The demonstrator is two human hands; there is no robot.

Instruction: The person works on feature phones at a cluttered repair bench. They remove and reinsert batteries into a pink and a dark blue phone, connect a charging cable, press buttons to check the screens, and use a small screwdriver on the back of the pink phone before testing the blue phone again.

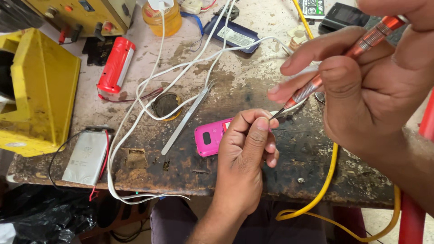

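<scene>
Two hands — left (246, 144) grips pink phone (210, 138) | right (361, 77) grips orange screwdriver (343, 61)

A white rectangular label (230, 32) sits on the dark blue pack (231, 35) at the bench's far edge, a green-and-white label (312, 7) lies at the top right (partly cut off), and beside it a black phone shows a dark screen (347, 16).
</scene>
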